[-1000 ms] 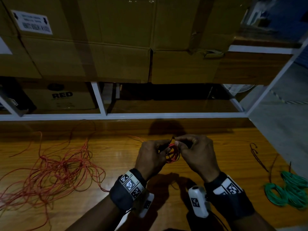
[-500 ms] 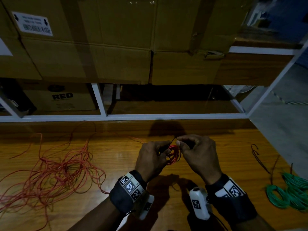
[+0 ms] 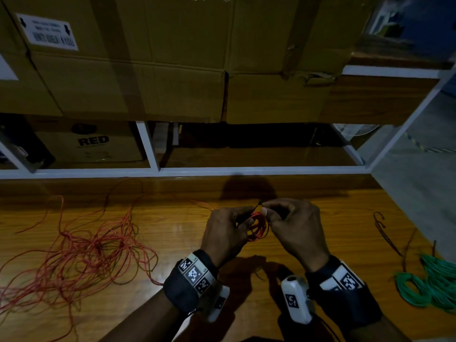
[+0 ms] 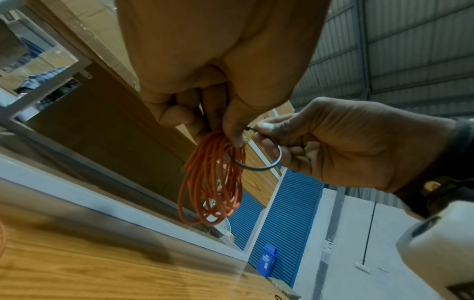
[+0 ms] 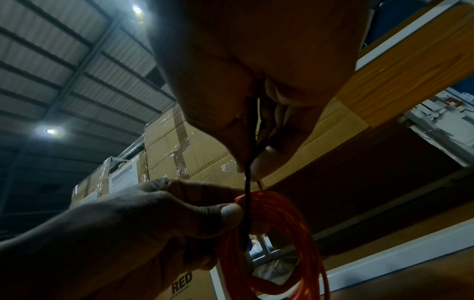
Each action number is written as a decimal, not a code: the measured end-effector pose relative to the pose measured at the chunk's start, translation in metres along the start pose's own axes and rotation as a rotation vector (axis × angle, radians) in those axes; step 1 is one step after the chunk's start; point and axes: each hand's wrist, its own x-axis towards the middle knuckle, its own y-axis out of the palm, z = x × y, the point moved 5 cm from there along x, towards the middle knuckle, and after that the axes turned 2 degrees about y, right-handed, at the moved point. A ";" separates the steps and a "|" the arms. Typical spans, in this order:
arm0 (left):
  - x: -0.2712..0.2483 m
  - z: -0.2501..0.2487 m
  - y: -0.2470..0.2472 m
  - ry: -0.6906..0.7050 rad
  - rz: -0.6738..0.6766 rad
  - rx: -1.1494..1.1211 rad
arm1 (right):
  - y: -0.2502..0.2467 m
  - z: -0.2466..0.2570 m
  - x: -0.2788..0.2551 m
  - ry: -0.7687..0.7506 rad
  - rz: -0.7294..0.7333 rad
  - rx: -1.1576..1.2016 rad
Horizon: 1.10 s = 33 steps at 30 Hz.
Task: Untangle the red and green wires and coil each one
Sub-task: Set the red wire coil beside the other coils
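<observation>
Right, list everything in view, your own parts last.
red wire coil: one, red-orange, held up between both hands
black tie: one, thin dark loop hooked round the coil's top
loose red wire: one tangled heap, table left
green wire coils: a bunch, count unclear, green, table right edge
dark tie strands: a few, near the green coils
table: one, wood
cardboard boxes: several, brown, on the shelving behind
left hand: grips the coil
right hand: pinches the tie
</observation>
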 end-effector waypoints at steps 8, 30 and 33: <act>-0.001 -0.007 0.000 0.036 -0.007 0.025 | 0.005 -0.003 0.001 0.021 0.045 -0.036; -0.002 -0.016 0.001 0.135 0.060 -0.017 | -0.008 0.006 0.014 -0.062 0.141 -0.078; 0.000 -0.017 0.000 0.146 0.090 -0.018 | -0.017 0.004 0.020 -0.061 0.138 -0.044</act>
